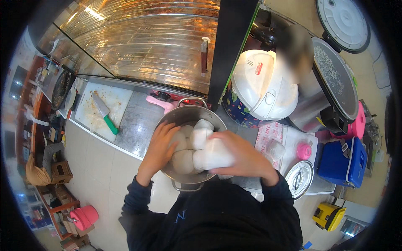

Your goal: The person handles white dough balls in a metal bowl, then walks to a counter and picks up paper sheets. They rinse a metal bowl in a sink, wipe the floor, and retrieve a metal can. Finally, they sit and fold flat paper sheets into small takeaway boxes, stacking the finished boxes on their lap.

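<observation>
head view: right hand closed over a white, soft-looking bag or bundle at the near rim of the steel pot, fingers wrapped across its top. left hand lies spread inside the pot's far-left side, palm on a pale rounded lump; whether it pinches or only presses, cannot tell. pot looks close to full: several white bundles stacked above the rim, so loading seems well along, the held one not yet settled. bundles smooth, plump, faintly glossy. beyond the pot, a cutting board with a green-handled cleaver; right of the pot, a white rice cooker.
</observation>
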A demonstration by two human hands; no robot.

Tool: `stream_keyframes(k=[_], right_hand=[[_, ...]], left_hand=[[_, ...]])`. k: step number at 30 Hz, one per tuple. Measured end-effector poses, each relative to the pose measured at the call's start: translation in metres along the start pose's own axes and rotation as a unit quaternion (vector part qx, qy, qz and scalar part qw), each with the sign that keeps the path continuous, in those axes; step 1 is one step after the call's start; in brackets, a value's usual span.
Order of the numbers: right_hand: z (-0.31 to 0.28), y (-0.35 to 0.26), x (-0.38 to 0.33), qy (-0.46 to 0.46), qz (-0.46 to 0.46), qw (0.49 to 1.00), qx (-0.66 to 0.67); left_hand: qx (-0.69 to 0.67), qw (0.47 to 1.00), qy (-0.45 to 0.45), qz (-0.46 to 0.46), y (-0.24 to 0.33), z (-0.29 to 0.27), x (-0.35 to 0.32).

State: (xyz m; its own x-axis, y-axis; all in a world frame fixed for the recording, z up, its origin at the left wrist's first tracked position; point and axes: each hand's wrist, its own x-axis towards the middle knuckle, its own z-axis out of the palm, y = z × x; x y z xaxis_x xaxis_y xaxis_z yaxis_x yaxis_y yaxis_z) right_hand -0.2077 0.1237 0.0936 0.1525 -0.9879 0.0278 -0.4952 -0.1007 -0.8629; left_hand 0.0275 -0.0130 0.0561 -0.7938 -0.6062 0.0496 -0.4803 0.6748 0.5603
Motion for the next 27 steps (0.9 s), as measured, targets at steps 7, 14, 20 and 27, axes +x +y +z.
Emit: stream_keyframes(k=[7,14,20,27], right_hand=[[0.082,-0.008,0.034,-0.142,-0.044,0.967,-0.205],[-0.025,0.020,-0.060,-0.087,0.174,0.978,-0.072],[0.102,0.118,-0.100,-0.073,0.115,0.971,-0.195],[0.022,0.073,-0.080,-0.050,0.164,0.982,-0.079]], left_hand=[[-0.040,0.998,0.032,-0.043,0.023,0.002,-0.031],[-0.009,1.000,-0.018,0.021,0.029,0.024,-0.022],[-0.022,0.995,-0.051,0.078,0.049,0.046,-0.019],[0.022,0.990,-0.128,0.057,0.045,0.036,-0.025]])
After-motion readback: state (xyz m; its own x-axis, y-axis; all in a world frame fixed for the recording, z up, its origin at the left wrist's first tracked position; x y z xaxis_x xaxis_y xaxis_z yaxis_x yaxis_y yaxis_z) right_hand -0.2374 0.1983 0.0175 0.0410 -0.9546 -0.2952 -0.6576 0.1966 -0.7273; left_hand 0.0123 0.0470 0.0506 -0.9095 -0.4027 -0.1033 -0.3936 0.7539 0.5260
